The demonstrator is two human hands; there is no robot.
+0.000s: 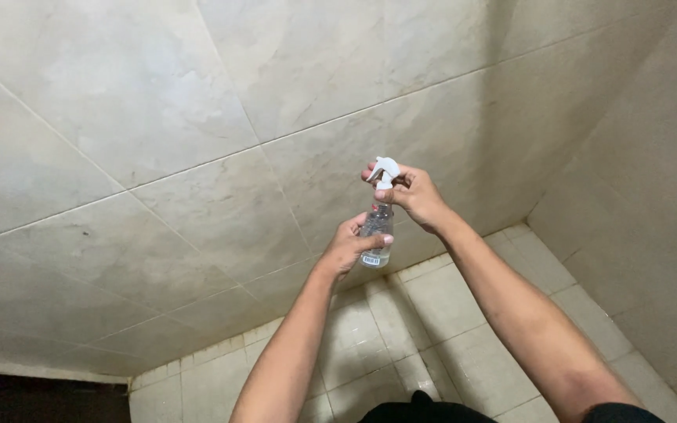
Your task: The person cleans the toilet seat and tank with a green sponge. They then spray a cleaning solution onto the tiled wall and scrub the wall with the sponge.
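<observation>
Head view. Spray bottle [377, 227]: small, clear plastic, white trigger head [386, 171], held upright before the tiled wall [197, 117], above the floor [432, 313]. Left hand [348, 249]: wrapped around the bottle's body, grasping it. Right hand [415, 196]: fingers closed on the trigger head above. Handling, judged: light, stiff, likely slick if wet; best taken around the body or at the neck under the head. Corner wall [652, 196]: right of the bottle.

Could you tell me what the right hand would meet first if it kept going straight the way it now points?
Probably the tiled wall, just beyond the spray bottle that the right hand grips; depth is unclear.
</observation>
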